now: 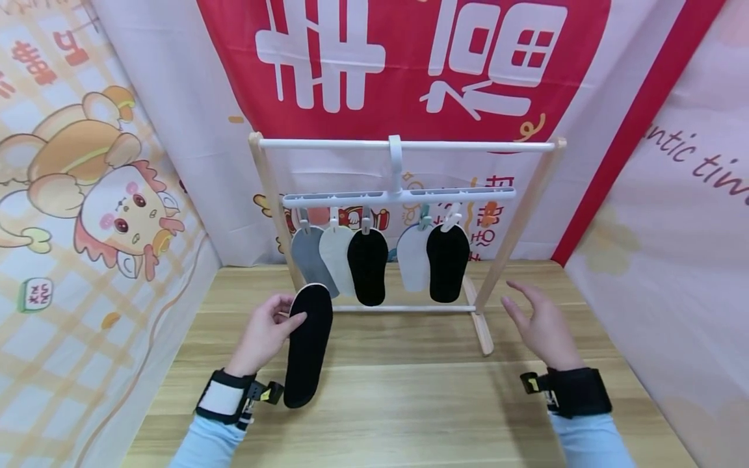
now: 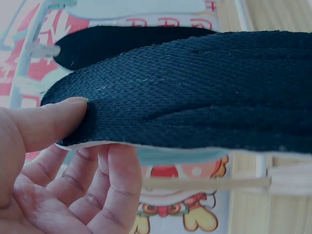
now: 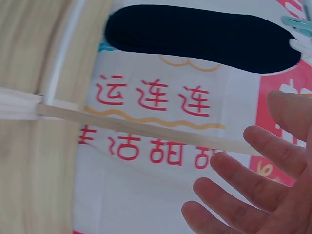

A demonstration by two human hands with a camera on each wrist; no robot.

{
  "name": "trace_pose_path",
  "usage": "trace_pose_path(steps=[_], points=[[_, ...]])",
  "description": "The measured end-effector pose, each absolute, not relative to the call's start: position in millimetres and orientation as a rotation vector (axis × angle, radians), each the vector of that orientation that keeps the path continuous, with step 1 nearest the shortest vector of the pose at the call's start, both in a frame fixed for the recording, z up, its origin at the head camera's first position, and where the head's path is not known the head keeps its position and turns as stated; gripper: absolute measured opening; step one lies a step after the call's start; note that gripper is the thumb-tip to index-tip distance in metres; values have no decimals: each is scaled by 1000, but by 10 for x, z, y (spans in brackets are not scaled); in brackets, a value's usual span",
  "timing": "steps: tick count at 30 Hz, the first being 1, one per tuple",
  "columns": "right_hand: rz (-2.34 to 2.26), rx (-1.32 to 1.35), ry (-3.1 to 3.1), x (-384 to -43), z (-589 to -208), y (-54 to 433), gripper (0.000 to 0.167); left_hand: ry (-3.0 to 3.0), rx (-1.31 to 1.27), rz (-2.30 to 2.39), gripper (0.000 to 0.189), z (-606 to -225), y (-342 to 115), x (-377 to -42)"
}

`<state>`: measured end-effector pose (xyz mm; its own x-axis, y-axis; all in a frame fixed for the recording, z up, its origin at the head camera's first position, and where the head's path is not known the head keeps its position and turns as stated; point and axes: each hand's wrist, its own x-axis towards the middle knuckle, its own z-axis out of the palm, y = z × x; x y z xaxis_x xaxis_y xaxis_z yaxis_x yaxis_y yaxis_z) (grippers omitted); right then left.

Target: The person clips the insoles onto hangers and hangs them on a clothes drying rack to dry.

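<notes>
My left hand (image 1: 268, 330) pinches a black shoe insole (image 1: 309, 348) near its upper end, thumb on the dark mesh face and fingers behind its pale underside. The insole hangs at a slight slant in front of the rack's left side. From a white hanger (image 1: 345, 199) several insoles dangle in clips: a grey one (image 1: 313, 253), a white one (image 1: 336, 250), a black one (image 1: 367, 266), then another white one (image 1: 413, 260) and another black one (image 1: 448, 263). An orange clip (image 1: 490, 213) at the right end carries nothing. My right hand (image 1: 541, 328) holds nothing, fingers spread beside the rack's right post.
A wooden rack with a white top bar (image 1: 328, 144) supports the hanger by its hook (image 1: 395, 162). Its right foot (image 1: 482, 331) and a low crossbar (image 1: 418, 309) stand on the wood-grain table (image 1: 409, 409). Printed cloths (image 1: 409, 65) enclose the back and sides.
</notes>
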<state>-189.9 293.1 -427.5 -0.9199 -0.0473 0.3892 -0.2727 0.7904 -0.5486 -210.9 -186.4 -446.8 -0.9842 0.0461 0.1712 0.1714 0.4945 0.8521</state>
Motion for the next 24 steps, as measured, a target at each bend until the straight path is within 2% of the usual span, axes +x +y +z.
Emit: trace_pose_path(steps=[19,24], points=[[1020,309,-2576,-2238,-3649,2799,42,-2580,-425,-1679,19,-4527,-1208,-2121],[1102,255,-2552,-2352,-3523,2777,51,-2563,-480,-1696,18,-4551,-973,-2108]])
